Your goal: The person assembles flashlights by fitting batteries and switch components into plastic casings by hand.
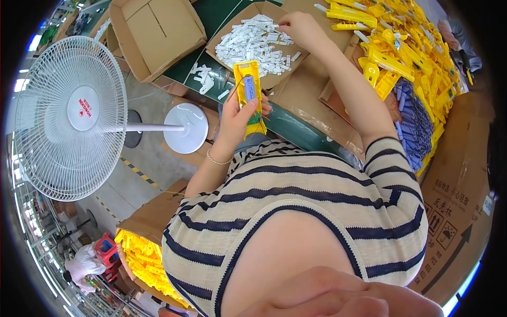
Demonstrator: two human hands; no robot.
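Observation:
My left hand (237, 112) is closed around a yellow plastic housing (246, 68), held upright in front of my body. Inside the housing lie a blue-purple cylindrical battery (249, 89) and a green circuit board (255, 122) with thin wires. My right arm stretches far forward, and my right hand (303, 31) is at the right edge of a heap of small white plastic parts (253, 45). Its fingers are drawn together in a pinch; whatever is between the tips is too small to make out. The white parts lie on a cardboard tray (280, 79).
Yellow housings (406, 53) pile up at the right, beside wired blue batteries (414, 124). An open cardboard box (158, 37) stands at the back left. Some loose white pieces (205, 79) lie on the green table (296, 122). A white fan (74, 116) stands left. Behind, a person (84, 267) sits.

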